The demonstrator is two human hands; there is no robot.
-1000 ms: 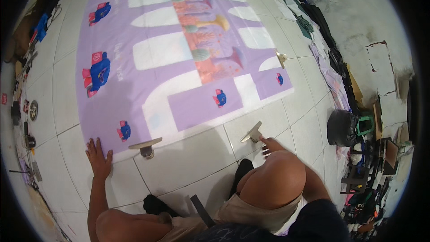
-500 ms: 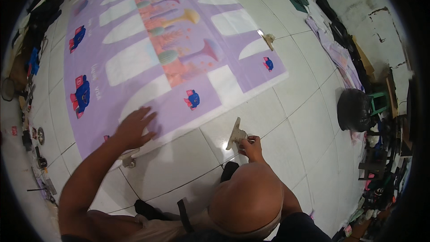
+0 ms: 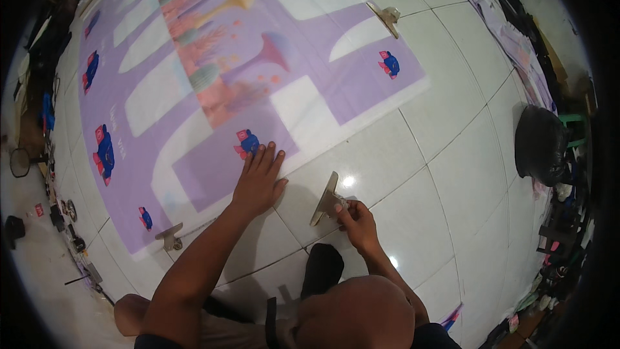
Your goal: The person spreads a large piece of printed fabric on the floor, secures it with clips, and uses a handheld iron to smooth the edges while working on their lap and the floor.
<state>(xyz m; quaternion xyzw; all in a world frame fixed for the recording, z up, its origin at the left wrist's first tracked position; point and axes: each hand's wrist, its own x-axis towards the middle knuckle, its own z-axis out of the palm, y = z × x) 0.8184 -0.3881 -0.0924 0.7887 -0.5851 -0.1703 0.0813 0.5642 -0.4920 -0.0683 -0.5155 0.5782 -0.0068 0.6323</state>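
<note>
A large stack of printed fabric or paper (image 3: 219, 181), mostly purple with white shapes and blue figures, lies flat on the tiles. My left hand (image 3: 260, 179) rests spread on its near edge, just below a small blue figure. To the right, over the floor, my right hand (image 3: 356, 223) grips a wide metal bulldog clip (image 3: 327, 200) by its handles. The clip is apart from the sheet. A second bulldog clip (image 3: 169, 237) is clamped on the sheet's near left edge. Another such clip (image 3: 386, 18) sits on its right edge.
White floor tiles (image 3: 400, 220) surround the sheet. A black plastic bag (image 3: 541, 142) stands at the right beside a green stool (image 3: 573, 128). Piled cloth (image 3: 497, 39) lines the right wall. Assorted small items (image 3: 71, 220) lie along the left side. My knees and feet are close below.
My left hand has moved right along the sheet's near edge, from near the left clip to below the middle figure. My right hand still holds its clip. The view has shifted.
</note>
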